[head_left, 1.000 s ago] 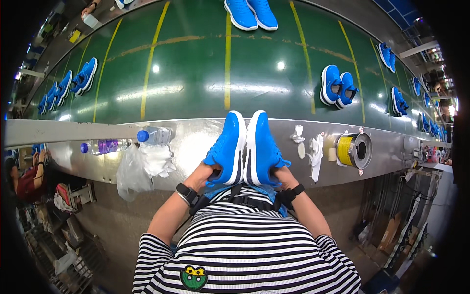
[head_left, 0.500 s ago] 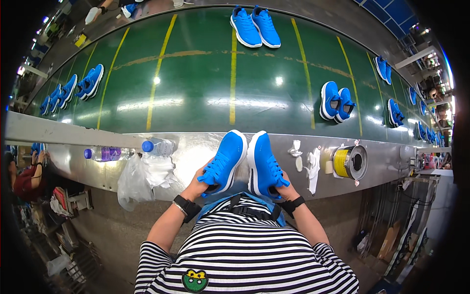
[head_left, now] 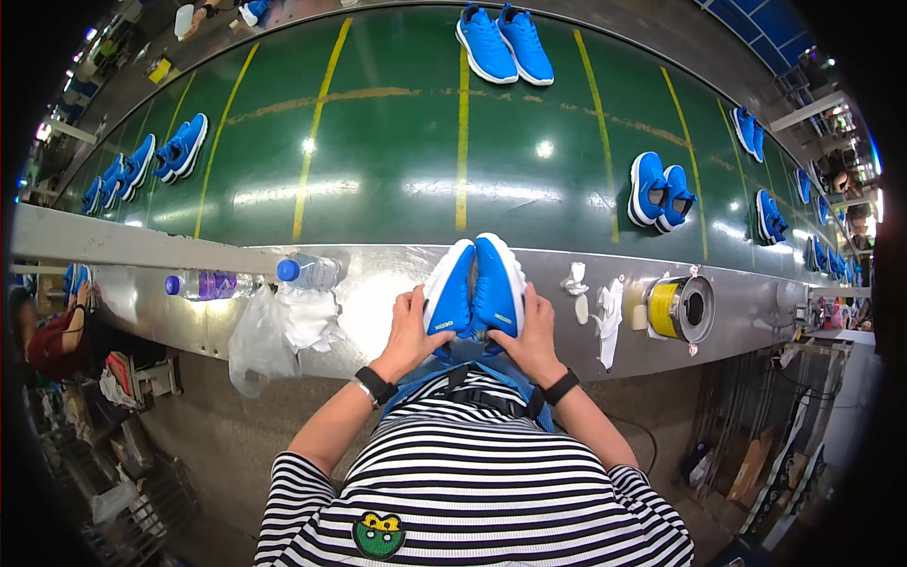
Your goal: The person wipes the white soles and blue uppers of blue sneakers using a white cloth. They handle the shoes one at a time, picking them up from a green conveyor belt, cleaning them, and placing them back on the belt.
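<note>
The left hand is clamped on the left blue shoe, the right hand on the right blue shoe; both stand side by side over the tabletop.

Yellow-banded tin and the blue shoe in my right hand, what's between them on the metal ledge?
Past your right hand, the head view shows white scraps, a pale oval piece and a beige block.

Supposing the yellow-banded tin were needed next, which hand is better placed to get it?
Probably the right hand: the tin sits to its right, while the left hand is farther off, beyond the held blue shoes. Each hand holds one, so the right would likely have to let go first.
</note>
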Demonstrator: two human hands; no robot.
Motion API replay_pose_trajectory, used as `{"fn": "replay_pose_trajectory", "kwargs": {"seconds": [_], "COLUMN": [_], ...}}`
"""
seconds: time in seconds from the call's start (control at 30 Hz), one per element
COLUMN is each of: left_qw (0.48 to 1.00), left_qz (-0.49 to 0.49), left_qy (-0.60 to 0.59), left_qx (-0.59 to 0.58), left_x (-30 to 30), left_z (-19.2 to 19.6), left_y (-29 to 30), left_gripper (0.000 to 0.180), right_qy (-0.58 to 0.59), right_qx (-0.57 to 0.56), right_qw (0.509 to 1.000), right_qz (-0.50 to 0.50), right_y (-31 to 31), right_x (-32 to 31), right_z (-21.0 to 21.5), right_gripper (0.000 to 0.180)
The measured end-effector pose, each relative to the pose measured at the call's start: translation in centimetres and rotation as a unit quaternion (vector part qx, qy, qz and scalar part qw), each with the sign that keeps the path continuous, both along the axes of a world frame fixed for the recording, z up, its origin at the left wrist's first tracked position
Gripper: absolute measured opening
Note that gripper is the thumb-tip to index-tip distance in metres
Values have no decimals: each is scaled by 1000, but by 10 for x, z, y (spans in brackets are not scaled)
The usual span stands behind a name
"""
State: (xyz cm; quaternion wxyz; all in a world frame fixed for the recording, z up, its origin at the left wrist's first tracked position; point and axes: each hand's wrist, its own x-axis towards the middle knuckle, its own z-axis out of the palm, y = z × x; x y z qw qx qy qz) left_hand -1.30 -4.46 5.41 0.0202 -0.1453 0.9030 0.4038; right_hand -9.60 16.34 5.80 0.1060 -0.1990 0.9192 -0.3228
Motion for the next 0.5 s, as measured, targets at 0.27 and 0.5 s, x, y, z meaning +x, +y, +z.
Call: {"fn": "replay_pose_trajectory", "kwargs": {"seconds": [0.27, 0.5], "left_qw": [977, 973], "left_qz": [23, 28], "left_qy": [-91, -99], "left_qx": [192, 207], "left_x": [-1, 2], "left_z": [-30, -36], "left_y": [-28, -32], "left_gripper": [45, 46], "right_qy": [-220, -307], "right_qx": [-164, -215], "right_qw": [961, 927], "right_qz": [-45, -27], "right_y": [13, 11], "right_x": [-24, -29], "right_z": [-32, -36], "right_gripper": [46, 51]}}
